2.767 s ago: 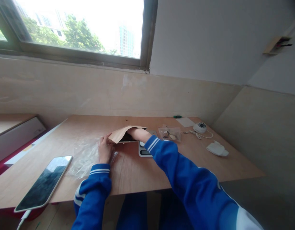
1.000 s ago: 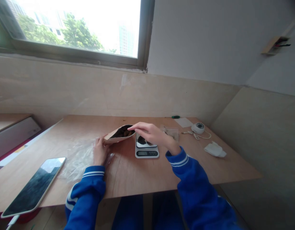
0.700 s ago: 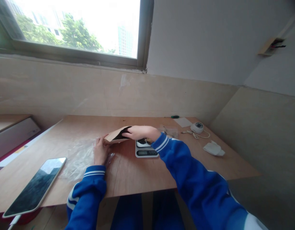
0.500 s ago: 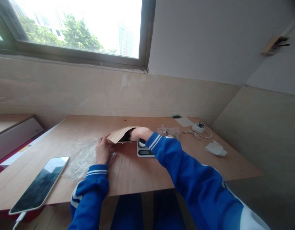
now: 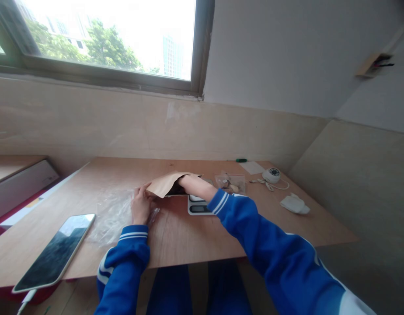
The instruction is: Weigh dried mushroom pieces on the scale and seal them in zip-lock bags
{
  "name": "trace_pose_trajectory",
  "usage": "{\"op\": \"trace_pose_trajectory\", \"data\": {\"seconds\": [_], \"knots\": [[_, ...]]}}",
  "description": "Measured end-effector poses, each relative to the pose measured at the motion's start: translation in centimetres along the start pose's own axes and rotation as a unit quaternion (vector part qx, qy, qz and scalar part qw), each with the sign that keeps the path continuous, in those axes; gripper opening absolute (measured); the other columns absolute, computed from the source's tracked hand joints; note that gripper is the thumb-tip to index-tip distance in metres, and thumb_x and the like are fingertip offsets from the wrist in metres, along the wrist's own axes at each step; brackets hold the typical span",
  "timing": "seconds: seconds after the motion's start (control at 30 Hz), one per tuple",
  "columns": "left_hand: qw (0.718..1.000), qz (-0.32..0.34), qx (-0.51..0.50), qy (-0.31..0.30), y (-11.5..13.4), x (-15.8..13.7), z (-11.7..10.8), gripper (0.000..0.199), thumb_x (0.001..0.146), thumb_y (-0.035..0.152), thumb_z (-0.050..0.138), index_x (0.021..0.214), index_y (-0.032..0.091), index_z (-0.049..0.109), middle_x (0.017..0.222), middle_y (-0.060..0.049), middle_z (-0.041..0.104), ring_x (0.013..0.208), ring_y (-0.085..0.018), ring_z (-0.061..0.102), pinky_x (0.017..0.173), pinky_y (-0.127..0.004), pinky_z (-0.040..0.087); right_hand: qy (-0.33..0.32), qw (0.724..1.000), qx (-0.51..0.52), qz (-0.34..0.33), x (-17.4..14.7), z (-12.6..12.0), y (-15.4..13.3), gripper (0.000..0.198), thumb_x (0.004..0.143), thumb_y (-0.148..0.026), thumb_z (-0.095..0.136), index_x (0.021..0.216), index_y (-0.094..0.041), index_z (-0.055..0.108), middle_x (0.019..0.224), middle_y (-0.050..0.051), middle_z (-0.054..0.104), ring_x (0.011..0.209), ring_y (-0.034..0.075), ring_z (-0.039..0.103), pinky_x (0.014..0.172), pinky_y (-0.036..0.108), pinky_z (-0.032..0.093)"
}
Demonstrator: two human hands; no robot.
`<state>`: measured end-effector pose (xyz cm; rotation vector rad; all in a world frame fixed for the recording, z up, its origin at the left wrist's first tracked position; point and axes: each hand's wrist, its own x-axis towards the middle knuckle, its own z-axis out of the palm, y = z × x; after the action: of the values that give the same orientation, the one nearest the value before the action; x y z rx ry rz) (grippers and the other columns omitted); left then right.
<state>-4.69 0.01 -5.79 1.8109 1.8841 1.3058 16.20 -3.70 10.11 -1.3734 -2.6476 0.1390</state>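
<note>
**Right hand [image 5: 187, 183] reaches inside paper bag [image 5: 162, 185] beside scale [image 5: 198, 209]**

The brown bag sits just left of the scale on the bench [image 5: 189, 243], its mouth open. The left hand [image 5: 142, 204] grips the bag's left edge in its fingers. The right hand's fingers are hidden inside, so whether they are open or closed cannot be told. Clear plastic [image 5: 108, 218] and a phone [image 5: 56, 251] lie farther left of the scale; a small clear bag [image 5: 233, 184] lies behind it to the right.

Left hand [image 5: 141, 204]: fingers [image 5: 144, 189] bent; left forearm [image 5: 123, 271] crosses front edge of tabletop [image 5: 189, 238]. Right forearm [image 5: 238, 214]: angled leftward; right hand [image 5: 189, 183] mostly hidden.
</note>
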Motion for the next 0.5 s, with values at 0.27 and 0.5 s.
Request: {"op": "trace_pose_trajectory", "data": {"seconds": [0.27,0.5], "knots": [[0.999,0.018,0.028,0.001,0.2,-0.1,-0.3,0.044,0.078,0.019,0.057,0.122,0.026,0.058,0.113,-0.006,0.057,0.088,-0.021,0.062,0.078,-0.031,0.049,0.159,0.981,0.109,0.01,-4.8,-2.3,-0.9,0.023,0.091,-0.013,0.051,0.098,-0.021,0.071,0.1,0.005,0.073,0.096,0.018,0.067,0.085,0.028,0.05],[0.999,0.012,0.032,0.004,0.0,-0.1,-0.2,0.045,0.078,0.029,0.06,0.123,0.024,0.056,0.116,-0.009,0.058,0.094,-0.025,0.061,0.084,-0.037,0.049,0.433,0.851,0.246,0.166,-8.9,2.2,4.5,0.02,0.087,-0.035,0.058,0.094,-0.021,0.071,0.096,0.006,0.073,0.093,0.023,0.066,0.085,0.036,0.051]]}}
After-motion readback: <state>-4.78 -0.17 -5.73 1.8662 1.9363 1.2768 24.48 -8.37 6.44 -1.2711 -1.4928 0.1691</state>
